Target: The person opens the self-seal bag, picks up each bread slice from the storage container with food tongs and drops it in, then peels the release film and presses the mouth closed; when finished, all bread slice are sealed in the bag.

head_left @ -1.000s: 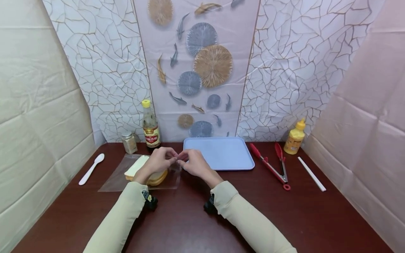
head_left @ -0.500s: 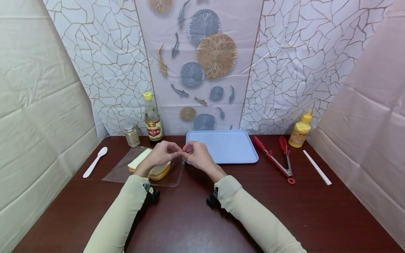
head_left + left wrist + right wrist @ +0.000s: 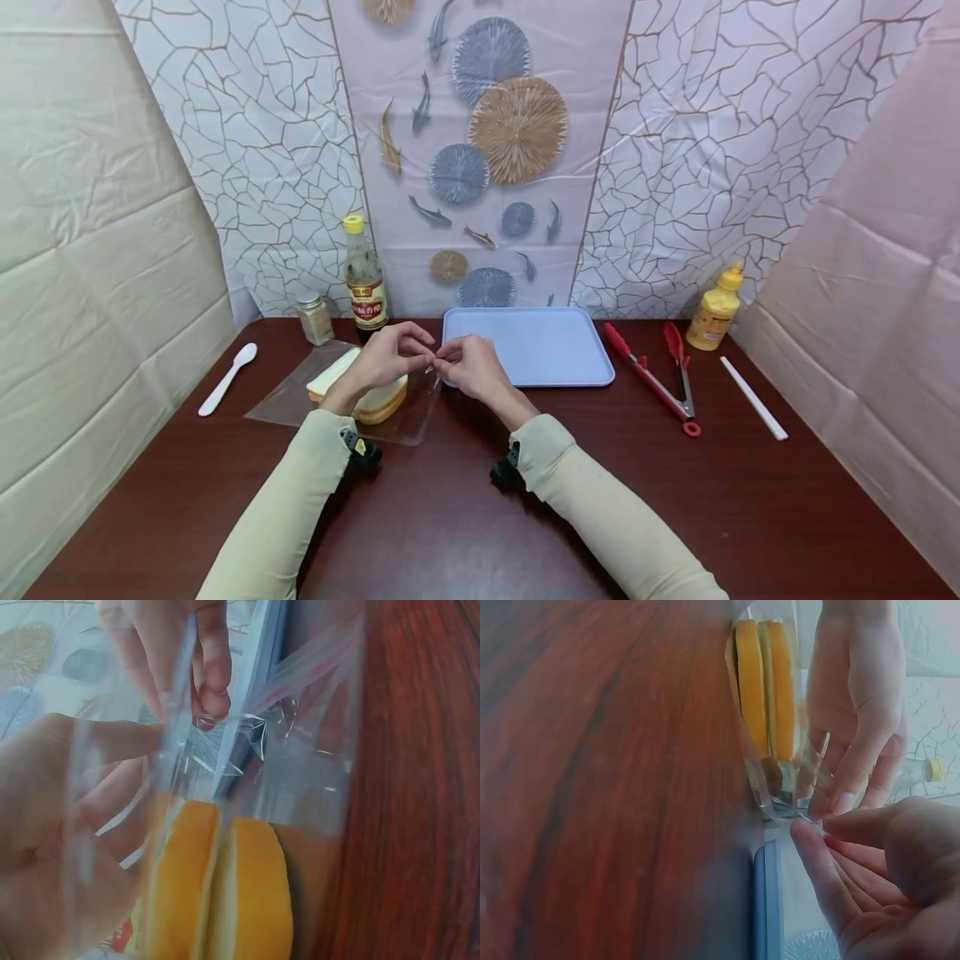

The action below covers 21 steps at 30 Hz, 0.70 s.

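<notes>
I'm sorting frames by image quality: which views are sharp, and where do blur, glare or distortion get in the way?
Head view: evenly lit and sharp, with wide-angle bending at the edges. Left wrist view: the clear plastic bag lies over the lens, hazing the left hand, with glints on its creases. Right wrist view: the dark wooden table is smeared close up, while the yellow-crusted bread slices read clearly.

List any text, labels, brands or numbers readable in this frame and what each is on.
Bottle label: a red and yellow label with printed characters, too small and blurred to read.
Jar: no legible label.
Yellow squeeze bottle: no print visible.
Bag pinched by the left hand and right hand, tray, tongs, spoon: no text.
</notes>
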Each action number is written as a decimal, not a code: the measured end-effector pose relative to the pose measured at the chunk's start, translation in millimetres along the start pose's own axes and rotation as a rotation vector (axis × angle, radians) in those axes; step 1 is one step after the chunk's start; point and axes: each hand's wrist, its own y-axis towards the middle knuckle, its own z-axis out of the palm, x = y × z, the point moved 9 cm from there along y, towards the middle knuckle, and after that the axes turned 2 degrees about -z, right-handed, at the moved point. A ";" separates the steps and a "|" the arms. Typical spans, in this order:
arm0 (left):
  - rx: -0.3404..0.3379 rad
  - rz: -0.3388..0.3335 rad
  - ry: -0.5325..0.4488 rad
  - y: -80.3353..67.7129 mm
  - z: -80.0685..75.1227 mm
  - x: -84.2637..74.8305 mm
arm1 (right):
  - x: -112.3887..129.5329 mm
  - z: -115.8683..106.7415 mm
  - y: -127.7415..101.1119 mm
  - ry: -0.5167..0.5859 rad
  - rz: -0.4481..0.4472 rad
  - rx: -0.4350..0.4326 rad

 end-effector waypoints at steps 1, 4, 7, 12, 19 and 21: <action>0.002 -0.005 -0.010 0.0 -0.1 -0.1 | -0.4 -0.3 -0.3 0.000 0.005 0.001; 0.011 -0.021 -0.043 -0.5 0.0 1.0 | -0.2 -2.2 -1.3 -0.020 0.013 -0.004; 0.016 -0.021 -0.066 -1.1 0.1 1.8 | 0.8 -3.9 -2.3 -0.061 0.012 -0.012; 0.016 -0.010 -0.056 -1.6 1.3 1.2 | 1.7 -5.3 -2.2 -0.123 0.008 -0.017; 0.027 0.027 0.001 -1.4 4.6 -5.3 | 2.8 -6.4 -2.7 -0.104 0.010 -0.016; 0.010 0.024 0.022 -1.4 2.2 -5.1 | 3.8 -6.4 -2.8 -0.095 0.006 -0.015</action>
